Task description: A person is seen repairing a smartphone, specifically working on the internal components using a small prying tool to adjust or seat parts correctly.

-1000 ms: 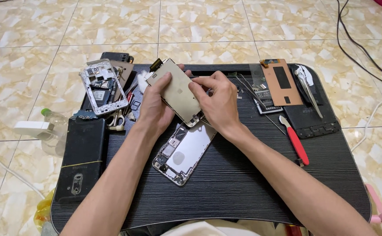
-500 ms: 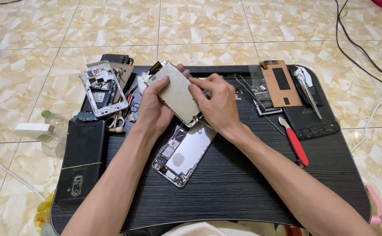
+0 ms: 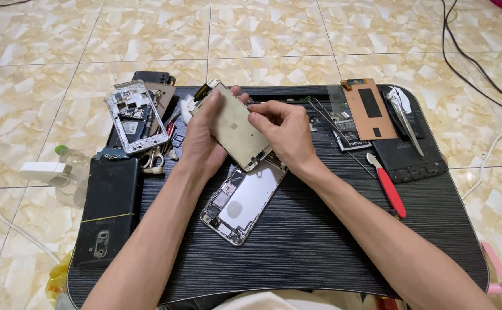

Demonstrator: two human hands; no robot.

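Head view. Screen panel point(image 3: 236, 124), metal backing up, tilted, raised above the far middle of the black tray table point(image 3: 320, 241). Left hand point(image 3: 202, 140) cups its left edge, fingers curled; right hand point(image 3: 285, 135) pinches its right edge. Open phone shell point(image 3: 244, 198) lies flat just beneath. Red-handled tool point(image 3: 390, 189) to the right; dark phone point(image 3: 104, 209) at left.

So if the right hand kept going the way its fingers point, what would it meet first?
The right hand points left and already touches the screen panel; just beyond it, likely the left hand gripping the panel's other side.
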